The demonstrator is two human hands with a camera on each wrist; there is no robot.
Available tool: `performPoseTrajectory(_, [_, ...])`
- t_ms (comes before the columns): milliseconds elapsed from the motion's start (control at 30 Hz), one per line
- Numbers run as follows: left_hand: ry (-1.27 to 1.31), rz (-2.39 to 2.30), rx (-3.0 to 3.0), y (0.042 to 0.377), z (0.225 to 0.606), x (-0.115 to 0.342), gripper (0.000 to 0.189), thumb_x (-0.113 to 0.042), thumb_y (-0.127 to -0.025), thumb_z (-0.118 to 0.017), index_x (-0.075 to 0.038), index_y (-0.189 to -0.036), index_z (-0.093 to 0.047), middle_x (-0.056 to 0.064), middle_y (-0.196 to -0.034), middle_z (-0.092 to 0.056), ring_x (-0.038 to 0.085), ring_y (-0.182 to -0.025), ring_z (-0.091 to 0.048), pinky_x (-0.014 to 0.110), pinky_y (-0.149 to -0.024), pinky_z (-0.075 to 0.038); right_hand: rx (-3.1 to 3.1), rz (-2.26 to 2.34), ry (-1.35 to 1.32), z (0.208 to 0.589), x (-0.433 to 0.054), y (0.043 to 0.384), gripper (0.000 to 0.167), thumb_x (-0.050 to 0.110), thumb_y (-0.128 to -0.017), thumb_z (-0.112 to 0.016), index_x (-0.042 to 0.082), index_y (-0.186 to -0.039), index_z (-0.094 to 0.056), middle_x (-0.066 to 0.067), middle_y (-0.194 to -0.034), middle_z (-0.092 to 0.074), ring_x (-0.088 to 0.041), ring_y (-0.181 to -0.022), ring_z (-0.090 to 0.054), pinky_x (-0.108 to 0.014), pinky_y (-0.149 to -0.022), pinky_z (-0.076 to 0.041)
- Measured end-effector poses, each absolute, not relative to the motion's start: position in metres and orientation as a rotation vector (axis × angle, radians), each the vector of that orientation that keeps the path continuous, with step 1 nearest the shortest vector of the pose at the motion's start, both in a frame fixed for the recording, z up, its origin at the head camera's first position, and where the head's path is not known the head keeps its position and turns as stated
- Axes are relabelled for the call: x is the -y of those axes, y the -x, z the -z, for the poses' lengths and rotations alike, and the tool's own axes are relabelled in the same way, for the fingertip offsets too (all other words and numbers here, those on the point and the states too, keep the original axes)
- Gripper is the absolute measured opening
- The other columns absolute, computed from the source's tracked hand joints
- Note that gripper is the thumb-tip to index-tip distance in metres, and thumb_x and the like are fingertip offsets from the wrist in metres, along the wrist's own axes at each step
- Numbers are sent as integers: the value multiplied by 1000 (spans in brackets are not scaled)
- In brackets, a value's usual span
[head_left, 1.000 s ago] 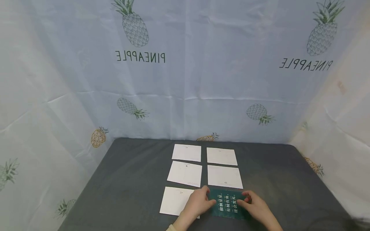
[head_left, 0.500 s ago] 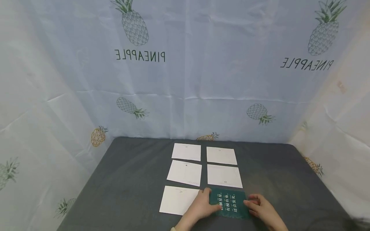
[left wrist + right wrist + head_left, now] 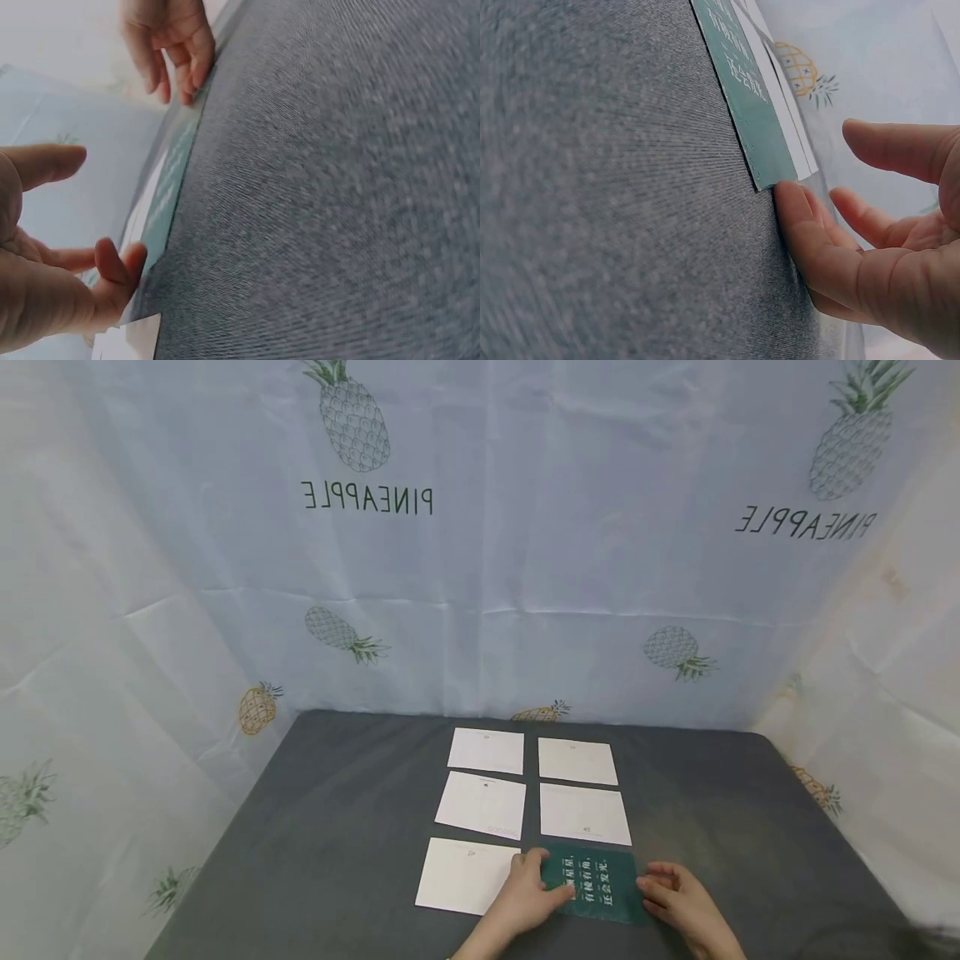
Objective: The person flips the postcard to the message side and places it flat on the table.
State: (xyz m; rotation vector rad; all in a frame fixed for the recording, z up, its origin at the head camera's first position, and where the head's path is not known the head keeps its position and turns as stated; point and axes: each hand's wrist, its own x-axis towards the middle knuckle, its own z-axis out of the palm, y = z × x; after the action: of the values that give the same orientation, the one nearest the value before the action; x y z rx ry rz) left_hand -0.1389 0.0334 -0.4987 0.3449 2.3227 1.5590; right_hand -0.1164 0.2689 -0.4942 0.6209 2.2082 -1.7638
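A dark green card with white printed characters lies on the table in front of the person, in the nearest row. My left hand is at its left edge, the thumb overlapping the card in the head view. In the left wrist view the left thumb stands well apart from the fingers, whose tips are right at the card's end. My right hand is at the right edge. In the right wrist view its fingertips meet the card's corner, with the thumb raised away. Neither hand grips anything.
Several white cards lie in two columns: a near left card partly behind the left hand, a middle left card, and a middle right card just beyond the green one. Pineapple-print curtain encloses the dark grey tabletop.
My right hand has drawn off the green card to the right, from over its surface to its edge. My left hand has shifted slightly right. The white cards stay in place.
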Motion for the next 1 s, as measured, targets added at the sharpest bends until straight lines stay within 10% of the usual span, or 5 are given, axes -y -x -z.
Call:
performPoseTrajectory(233, [-205,-1704,-2143,143,496,-32,65,-21,-79,-68,11,-128,-40,30,-117,-46,33,-97,-52,55,-77,-44,-2282,1723,-606,497,-269,116,65,19,-90,-60,-17,-131,-26,-33,-118,-44,-16,-91,-60,-39,-82,-53])
performPoseTrajectory(500, [-125,-1855,-1990,147,499,-30,67,-12,-81,-64,16,-133,-34,19,-114,-48,20,-98,-55,44,-87,-50,-2338,1665,-606,498,-268,116,56,15,-92,-57,-18,-130,-35,-29,-114,-52,-15,-90,-60,-38,-81,-52])
performPoseTrajectory(1000, [-144,-1944,-2079,151,496,-21,29,-6,-85,-59,-1,-113,-64,7,-100,-63,10,-84,-55,26,-71,-48,-2457,1692,-753,499,-271,110,54,28,-88,-63,-4,-129,-48,-4,-100,-61,4,-77,-55,-24,-74,-51])
